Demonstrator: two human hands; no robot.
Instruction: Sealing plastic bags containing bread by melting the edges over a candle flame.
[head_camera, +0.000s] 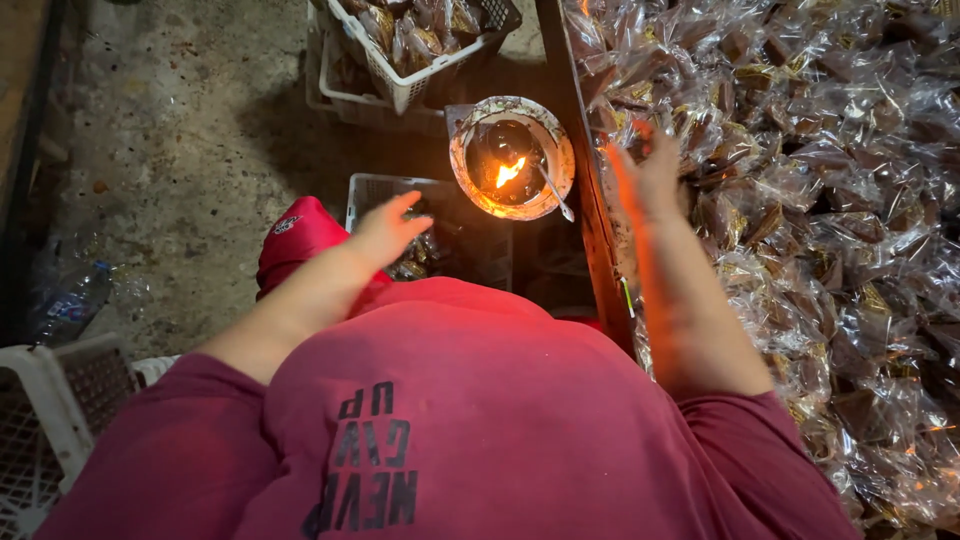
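Right hand (652, 175) was laid on the packets (800, 180), fingers spread flat over the near edge of the heap; whether one packet was pinched underneath could not be told. Left hand (390, 228) was held open in the air, fingers loosely spread, nothing gripped, above a white basket (385, 190) with a few packets in it.

Between the two hands, slightly ahead of both, a bowl (512, 155) was seen with an open flame (509, 172) burning in it and a spoon (556, 195) leaned on its rim.

Risks judged from this:
- Clear film packets were piled just right of the right hand, near the flame. Any packet dragged off the heap edge toward the bowl could be melted through or lit.
- A transfer from right hand to left would be routed straight over or past the flame. A low pass could get fingers or film scorched.
- The red sleeve (730, 440) and shirt front were close behind the bowl; contact could be made by a forward lean.
- The spoon handle was stuck out toward the right wrist. A knock could tip the bowl, and hot contents would be spilled toward the lap and the basket below the left hand.
- The heap was loose and slippery; a flat-handed grab could send several packets sliding off the bench edge (590, 200).

More packets were held in a second basket (420, 60) beyond the bowl.
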